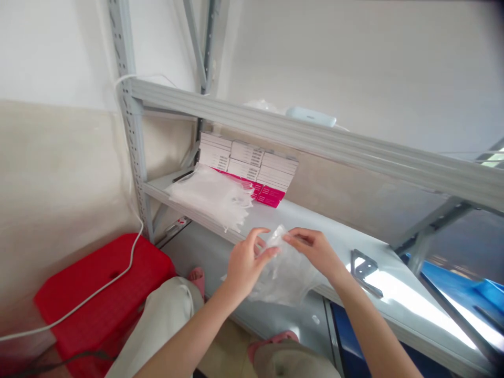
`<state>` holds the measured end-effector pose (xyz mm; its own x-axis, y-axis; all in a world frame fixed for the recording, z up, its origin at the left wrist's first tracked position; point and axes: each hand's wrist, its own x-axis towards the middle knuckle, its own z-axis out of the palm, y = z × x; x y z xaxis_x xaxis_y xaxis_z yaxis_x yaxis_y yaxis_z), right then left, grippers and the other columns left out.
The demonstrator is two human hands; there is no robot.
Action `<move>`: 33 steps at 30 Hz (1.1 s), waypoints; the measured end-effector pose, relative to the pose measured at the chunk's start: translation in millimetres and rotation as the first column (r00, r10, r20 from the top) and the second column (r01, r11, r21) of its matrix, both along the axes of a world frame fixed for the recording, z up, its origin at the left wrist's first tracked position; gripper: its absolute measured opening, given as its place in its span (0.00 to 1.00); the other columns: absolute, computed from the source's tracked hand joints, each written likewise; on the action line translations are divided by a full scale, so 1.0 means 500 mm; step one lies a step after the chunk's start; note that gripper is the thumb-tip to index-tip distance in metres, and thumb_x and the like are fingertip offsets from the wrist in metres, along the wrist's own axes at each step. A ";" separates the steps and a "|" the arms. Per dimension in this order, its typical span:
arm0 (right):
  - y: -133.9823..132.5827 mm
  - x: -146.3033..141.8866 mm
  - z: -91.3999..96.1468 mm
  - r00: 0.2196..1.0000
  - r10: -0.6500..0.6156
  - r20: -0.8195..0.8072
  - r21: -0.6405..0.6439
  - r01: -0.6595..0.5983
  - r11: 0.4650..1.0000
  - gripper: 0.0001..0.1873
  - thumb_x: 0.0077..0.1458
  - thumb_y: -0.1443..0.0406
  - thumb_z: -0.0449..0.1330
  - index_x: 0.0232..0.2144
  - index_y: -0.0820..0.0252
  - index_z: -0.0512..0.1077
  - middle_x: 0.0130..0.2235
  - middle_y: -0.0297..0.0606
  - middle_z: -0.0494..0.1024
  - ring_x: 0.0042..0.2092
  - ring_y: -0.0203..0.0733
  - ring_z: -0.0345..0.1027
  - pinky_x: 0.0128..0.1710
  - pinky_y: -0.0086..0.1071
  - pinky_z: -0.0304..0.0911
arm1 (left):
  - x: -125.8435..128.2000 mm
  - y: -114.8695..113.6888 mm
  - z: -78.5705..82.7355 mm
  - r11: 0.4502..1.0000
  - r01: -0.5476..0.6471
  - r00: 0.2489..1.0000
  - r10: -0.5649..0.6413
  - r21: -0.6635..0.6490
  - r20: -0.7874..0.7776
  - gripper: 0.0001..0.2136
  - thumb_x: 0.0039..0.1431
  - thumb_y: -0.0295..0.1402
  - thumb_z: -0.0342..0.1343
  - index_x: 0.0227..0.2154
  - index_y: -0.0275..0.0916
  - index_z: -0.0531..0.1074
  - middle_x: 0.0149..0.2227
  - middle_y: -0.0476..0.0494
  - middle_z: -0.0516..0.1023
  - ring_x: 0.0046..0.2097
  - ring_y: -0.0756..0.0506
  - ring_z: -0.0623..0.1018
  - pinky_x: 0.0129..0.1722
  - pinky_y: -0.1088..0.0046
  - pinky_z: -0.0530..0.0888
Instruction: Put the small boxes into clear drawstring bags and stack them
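Note:
A clear plastic bag hangs in front of me at the edge of the middle shelf. My right hand pinches its upper edge between thumb and fingertips. On the other side, my left hand is curled with its thumb against the bag's top, and some of its fingers are partly hidden by the plastic. A pile of frosted white plastic bags lies on the shelf beyond my left hand. Behind it, white-and-pink boxes with printed labels stand in rows.
The grey metal shelf has an upper beam crossing above my hands. A dark metal bracket lies to the right. A light blue device sits higher up. At left stands a red plastic container, crossed by a white cable.

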<state>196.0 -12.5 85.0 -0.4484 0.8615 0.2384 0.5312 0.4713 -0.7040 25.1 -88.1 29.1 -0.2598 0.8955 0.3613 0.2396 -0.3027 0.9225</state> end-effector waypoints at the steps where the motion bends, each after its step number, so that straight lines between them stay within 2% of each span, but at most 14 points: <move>1: 0.001 -0.007 0.013 1.000 0.010 -0.022 -0.008 -0.010 1.000 0.23 0.46 0.43 0.58 0.24 0.56 0.74 0.22 0.34 0.68 0.24 0.36 0.56 0.24 0.31 0.52 | -0.018 -0.009 -0.006 1.000 0.007 0.999 -0.007 0.011 0.044 0.24 0.49 0.43 0.62 0.49 0.42 0.71 0.34 0.47 0.80 0.33 0.45 0.76 0.34 0.74 0.68; 2: 0.004 -0.014 0.028 0.999 0.016 -0.032 -0.007 -0.016 1.000 0.23 0.45 0.43 0.58 0.24 0.56 0.74 0.21 0.33 0.67 0.23 0.35 0.54 0.23 0.31 0.50 | -0.038 -0.016 -0.016 1.000 0.022 0.996 -0.023 0.020 0.088 0.28 0.46 0.42 0.64 0.52 0.42 0.69 0.38 0.46 0.79 0.37 0.44 0.76 0.37 0.73 0.69; 4: 0.021 -0.034 0.063 0.999 0.031 -0.026 0.013 -0.030 0.999 0.24 0.45 0.42 0.59 0.24 0.57 0.73 0.20 0.32 0.64 0.23 0.34 0.52 0.22 0.30 0.49 | -0.080 -0.028 -0.043 0.998 0.062 0.985 -0.063 0.012 0.159 0.26 0.44 0.40 0.65 0.48 0.40 0.72 0.40 0.44 0.79 0.42 0.42 0.76 0.41 0.71 0.70; 6: 0.050 -0.068 0.101 0.998 0.063 -0.004 0.038 -0.063 0.997 0.24 0.45 0.43 0.59 0.24 0.58 0.73 0.19 0.32 0.63 0.23 0.34 0.52 0.22 0.29 0.49 | -0.118 -0.032 -0.067 0.997 0.070 0.974 -0.061 -0.032 0.216 0.17 0.45 0.41 0.64 0.37 0.37 0.76 0.36 0.42 0.80 0.40 0.41 0.77 0.41 0.70 0.71; 8: 0.091 -0.117 0.139 0.994 0.106 0.020 0.061 -0.107 0.992 0.24 0.45 0.43 0.59 0.25 0.59 0.72 0.21 0.32 0.65 0.24 0.34 0.54 0.23 0.29 0.50 | -0.151 -0.026 -0.076 0.997 0.029 0.954 -0.007 -0.068 0.301 0.14 0.47 0.43 0.62 0.30 0.35 0.76 0.30 0.41 0.80 0.34 0.42 0.77 0.35 0.70 0.72; 11: 0.175 -0.220 0.185 0.973 0.215 0.078 0.106 -0.223 0.969 0.24 0.46 0.44 0.58 0.25 0.59 0.72 0.25 0.34 0.70 0.27 0.36 0.59 0.26 0.29 0.54 | -0.205 0.005 -0.050 0.993 -0.111 0.887 0.119 -0.043 0.447 0.18 0.46 0.47 0.61 0.28 0.34 0.75 0.27 0.43 0.78 0.28 0.45 0.75 0.29 0.72 0.71; 15: 0.316 -0.382 0.215 0.908 0.325 0.266 0.167 -0.376 0.912 0.19 0.49 0.50 0.58 0.26 0.59 0.74 0.28 0.38 0.75 0.30 0.40 0.64 0.29 0.30 0.57 | -0.291 0.072 0.009 0.935 -0.353 0.830 0.299 0.027 0.471 0.18 0.49 0.49 0.57 0.27 0.36 0.69 0.23 0.48 0.73 0.25 0.49 0.72 0.26 0.76 0.68; 17: 0.383 -0.465 0.208 0.895 0.281 0.346 0.188 -0.359 0.914 0.15 0.49 0.54 0.60 0.27 0.59 0.75 0.29 0.39 0.77 0.32 0.42 0.66 0.30 0.30 0.57 | -0.325 0.105 0.018 0.890 -0.457 0.785 0.394 0.017 0.478 0.18 0.52 0.50 0.54 0.30 0.37 0.67 0.20 0.52 0.69 0.23 0.51 0.70 0.25 0.78 0.66; 19: 0.435 -0.542 0.184 0.886 0.237 0.399 0.203 -0.337 0.919 0.11 0.49 0.57 0.61 0.28 0.59 0.76 0.31 0.39 0.78 0.33 0.43 0.68 0.31 0.30 0.59 | -0.345 0.131 0.007 0.871 -0.491 0.754 0.431 -0.011 0.496 0.19 0.55 0.51 0.50 0.34 0.38 0.66 0.19 0.54 0.68 0.20 0.53 0.67 0.21 0.79 0.62; 23: 0.485 -0.644 0.102 0.891 0.214 0.399 0.217 -0.319 0.923 0.08 0.50 0.61 0.61 0.29 0.60 0.77 0.33 0.39 0.80 0.35 0.43 0.71 0.33 0.29 0.60 | -0.364 0.161 -0.049 0.941 -0.336 0.840 0.324 -0.052 0.436 0.23 0.54 0.56 0.48 0.28 0.37 0.67 0.16 0.51 0.69 0.15 0.54 0.59 0.16 0.78 0.54; 26: 0.492 -0.668 0.046 0.912 0.204 0.355 0.230 -0.297 0.927 0.08 0.52 0.62 0.60 0.29 0.60 0.77 0.32 0.39 0.79 0.36 0.43 0.71 0.36 0.31 0.61 | -0.379 0.169 -0.075 0.943 -0.327 0.857 0.323 -0.061 0.402 0.24 0.51 0.57 0.51 0.24 0.37 0.69 0.13 0.50 0.67 0.15 0.53 0.60 0.16 0.78 0.53; 28: 0.489 -0.673 0.027 0.926 0.202 0.317 0.243 -0.286 0.927 0.09 0.54 0.62 0.58 0.31 0.59 0.77 0.35 0.38 0.79 0.39 0.42 0.71 0.39 0.31 0.62 | -0.385 0.175 -0.078 0.936 -0.345 0.845 0.340 -0.065 0.413 0.24 0.50 0.57 0.52 0.23 0.36 0.70 0.12 0.51 0.66 0.15 0.54 0.60 0.16 0.79 0.53; 30: 0.479 -0.674 0.026 0.957 0.191 0.220 0.300 -0.253 0.920 0.10 0.57 0.63 0.54 0.36 0.58 0.76 0.41 0.39 0.79 0.45 0.41 0.70 0.46 0.32 0.61 | -0.381 0.183 -0.074 0.943 -0.324 0.840 0.322 -0.072 0.437 0.25 0.49 0.57 0.53 0.24 0.36 0.70 0.13 0.51 0.67 0.14 0.54 0.59 0.14 0.79 0.52; 33: 0.433 -0.657 0.051 0.977 0.178 -0.117 0.462 -0.105 0.881 0.14 0.60 0.64 0.49 0.41 0.58 0.73 0.47 0.42 0.75 0.51 0.41 0.65 0.54 0.36 0.56 | -0.356 0.193 -0.068 0.940 -0.336 0.821 0.324 -0.060 0.470 0.23 0.49 0.56 0.54 0.27 0.36 0.68 0.17 0.52 0.68 0.14 0.55 0.59 0.13 0.79 0.54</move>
<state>-132.3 204.2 110.6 -0.4842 0.5743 0.6601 0.3393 0.8187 -0.4634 -152.8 8.4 -5.0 -0.6813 0.7181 0.1424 -0.1271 -0.3077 0.9430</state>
